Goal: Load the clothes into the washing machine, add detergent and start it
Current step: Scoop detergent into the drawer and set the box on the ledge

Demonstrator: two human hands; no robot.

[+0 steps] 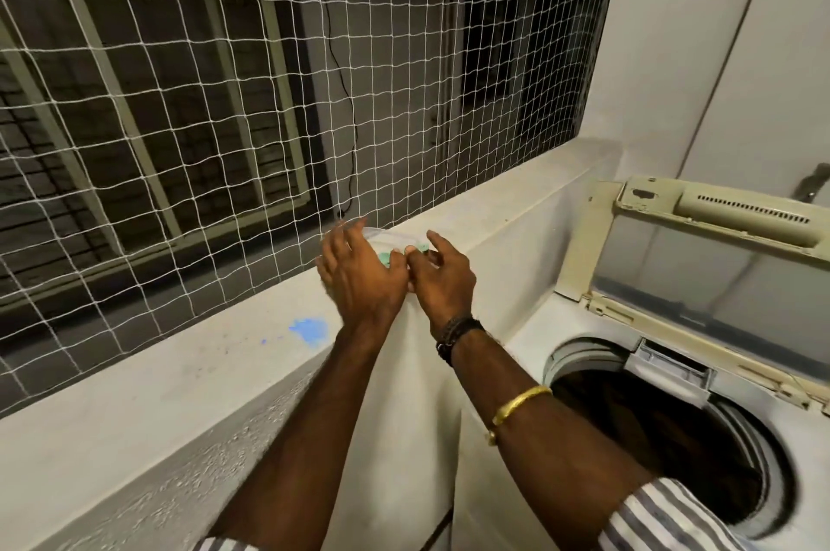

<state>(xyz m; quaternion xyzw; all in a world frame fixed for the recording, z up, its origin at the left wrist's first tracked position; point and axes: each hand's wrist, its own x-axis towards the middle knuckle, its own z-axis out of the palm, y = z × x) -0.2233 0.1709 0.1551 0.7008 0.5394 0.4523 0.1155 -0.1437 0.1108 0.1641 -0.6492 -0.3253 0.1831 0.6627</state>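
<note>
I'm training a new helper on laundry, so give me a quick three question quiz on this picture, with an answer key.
1. True or false: the lid of the white top-loading washing machine is shut.
2. Where do both hands meet? A) inside the drum B) at the small clear plastic container with green contents on the pale concrete ledge C) on the white rope netting
3. Which wrist wears the gold bangle?

Key:
1. False; the clear lid stands raised.
2. B; left hand and right hand are at the container.
3. The right.
</note>
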